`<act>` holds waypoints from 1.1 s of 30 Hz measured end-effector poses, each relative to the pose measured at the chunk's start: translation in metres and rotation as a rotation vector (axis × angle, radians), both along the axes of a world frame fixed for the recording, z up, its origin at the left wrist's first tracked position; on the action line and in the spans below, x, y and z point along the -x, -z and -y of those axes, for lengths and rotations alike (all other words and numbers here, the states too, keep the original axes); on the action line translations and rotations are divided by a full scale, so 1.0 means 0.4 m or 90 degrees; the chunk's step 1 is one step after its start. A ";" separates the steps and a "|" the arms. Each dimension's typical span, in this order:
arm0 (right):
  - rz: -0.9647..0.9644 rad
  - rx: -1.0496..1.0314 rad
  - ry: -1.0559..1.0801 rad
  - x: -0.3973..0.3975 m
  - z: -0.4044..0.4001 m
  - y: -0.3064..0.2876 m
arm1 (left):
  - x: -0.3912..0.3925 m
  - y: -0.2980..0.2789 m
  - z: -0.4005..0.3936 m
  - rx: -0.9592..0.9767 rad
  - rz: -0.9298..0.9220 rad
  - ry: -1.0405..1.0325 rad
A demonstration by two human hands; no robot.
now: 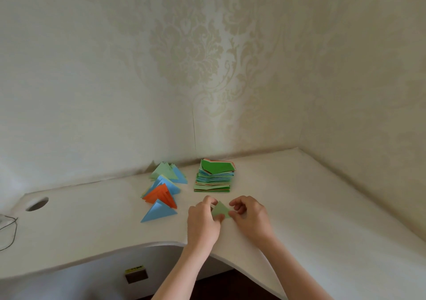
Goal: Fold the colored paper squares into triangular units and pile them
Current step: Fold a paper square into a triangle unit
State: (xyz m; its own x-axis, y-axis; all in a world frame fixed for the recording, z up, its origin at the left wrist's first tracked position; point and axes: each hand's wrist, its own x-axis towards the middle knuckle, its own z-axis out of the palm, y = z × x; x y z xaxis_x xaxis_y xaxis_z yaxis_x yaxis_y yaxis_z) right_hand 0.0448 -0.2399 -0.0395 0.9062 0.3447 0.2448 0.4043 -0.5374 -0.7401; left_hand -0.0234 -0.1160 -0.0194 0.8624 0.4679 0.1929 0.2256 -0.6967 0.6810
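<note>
A light green paper triangle [220, 210] lies on the white desk [311, 207] between my hands. My left hand [202, 219] pinches its left edge with thumb and curled fingers. My right hand [250, 214] pinches its right corner, fingers curled. Behind them stands a stack of colored paper squares [214, 177] with a dark green sheet on top. To the left lies a pile of folded triangular units [162, 190] in blue, orange and light green, one blue unit [158, 212] nearest me.
The desk sits in a corner of patterned wallpaper walls. A round cable hole [36, 204] opens at the desk's left, with a dark wire [10, 233] beside it. The desk's front edge curves inward below my forearms.
</note>
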 end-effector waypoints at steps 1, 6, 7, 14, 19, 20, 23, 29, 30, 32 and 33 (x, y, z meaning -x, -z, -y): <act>0.006 -0.011 -0.004 0.001 0.002 0.001 | 0.004 0.002 0.000 0.000 0.017 0.005; -0.011 -0.081 0.040 -0.004 0.008 -0.004 | 0.058 0.001 -0.046 0.000 0.104 -0.011; -0.012 -0.078 0.045 -0.004 0.007 -0.004 | 0.074 0.001 -0.069 0.009 0.116 -0.015; 0.060 0.009 0.069 -0.001 -0.046 -0.017 | 0.190 0.011 -0.249 -0.042 0.113 -0.099; 0.148 0.028 0.088 -0.036 -0.116 -0.057 | 0.190 0.011 -0.286 -0.084 0.109 -0.105; 0.156 0.039 0.093 -0.049 -0.126 -0.065 | 0.187 0.013 -0.288 -0.080 0.105 -0.105; 0.155 0.094 0.100 -0.097 -0.160 -0.090 | 0.172 0.021 -0.297 -0.075 0.104 -0.095; 0.204 0.262 0.086 -0.157 -0.230 -0.106 | 0.147 0.030 -0.320 -0.055 0.135 -0.084; 0.211 0.294 0.084 -0.161 -0.239 -0.104 | 0.146 0.031 -0.321 -0.057 0.142 -0.081; 0.217 0.339 0.082 -0.166 -0.257 -0.094 | 0.149 0.033 -0.320 -0.054 0.156 -0.078; 0.219 0.347 0.085 -0.167 -0.264 -0.088 | 0.152 0.034 -0.319 -0.049 0.161 -0.079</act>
